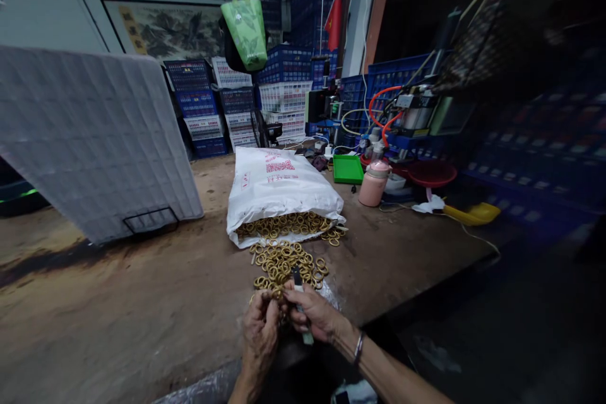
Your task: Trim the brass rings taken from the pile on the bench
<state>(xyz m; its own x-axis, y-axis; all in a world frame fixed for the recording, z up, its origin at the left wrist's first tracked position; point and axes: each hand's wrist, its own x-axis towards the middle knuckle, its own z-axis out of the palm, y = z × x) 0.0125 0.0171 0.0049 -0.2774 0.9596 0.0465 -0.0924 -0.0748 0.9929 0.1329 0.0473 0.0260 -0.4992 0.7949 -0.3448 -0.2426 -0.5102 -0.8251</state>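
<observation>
My left hand [259,329] is closed, thumb against fingers, on a brass-coloured ring [278,294]. Close beside it, my right hand [316,314] is wrapped around a slim tool [307,336] with a pale, greenish end and a dark tip; its exact kind is unclear. The fingertips of both hands meet near the ring. Just beyond them lies a loose heap of similar rings [283,260] on the table. More rings spill from the mouth of a white woven sack [288,186] with red print, lying on its side.
A pale ribbed panel [99,139] stands at left on the wooden table [142,315]. Toward the right are a green tray [348,168], a pink bottle [374,184], a red dish [432,173] and a yellow scoop [471,214]. Stacked crates [285,96] stand behind.
</observation>
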